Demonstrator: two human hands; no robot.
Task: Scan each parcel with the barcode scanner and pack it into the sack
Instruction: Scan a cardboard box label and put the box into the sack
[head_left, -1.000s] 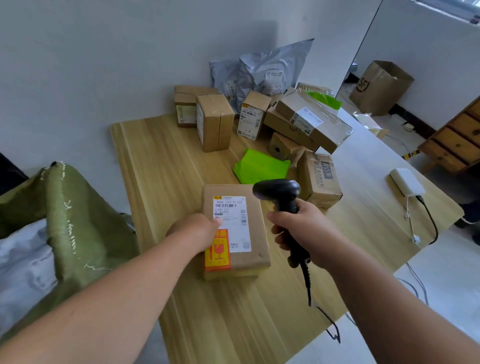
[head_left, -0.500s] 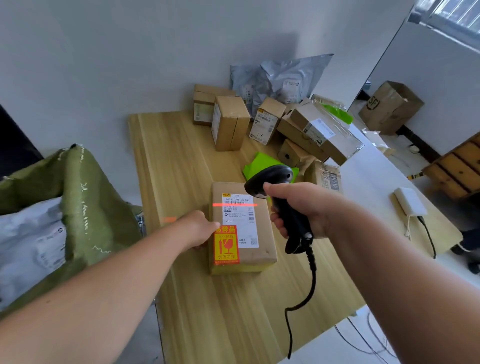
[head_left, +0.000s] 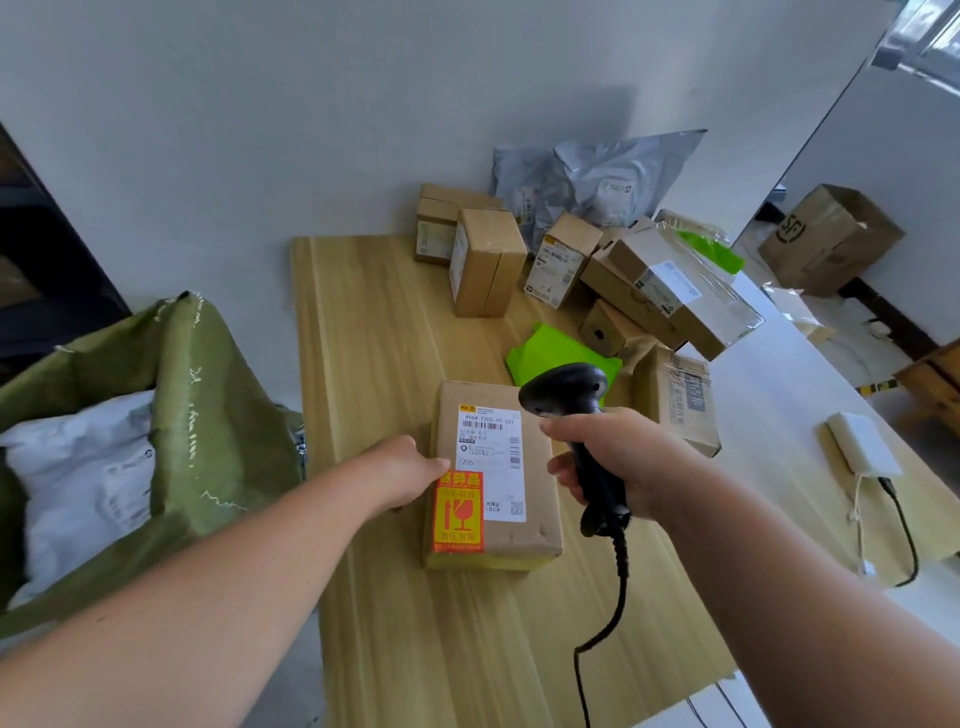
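Parcel (head_left: 540, 519) on wooden table (head_left: 374, 322), grey wall (head_left: 311, 104)

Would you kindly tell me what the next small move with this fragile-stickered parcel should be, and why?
Probably lift the parcel with the left hand, which holds its left edge, toward the green sack: the barcode scanner no longer throws its red line on the shipping label, suggesting the scan is done.

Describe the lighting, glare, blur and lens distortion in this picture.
Head view: soft daylight, with a faint shadow on the wall; glare on the film-wrapped box; the parcel label is sharp, the sack slightly blurred; wide-angle stretching toward the frame's edges.
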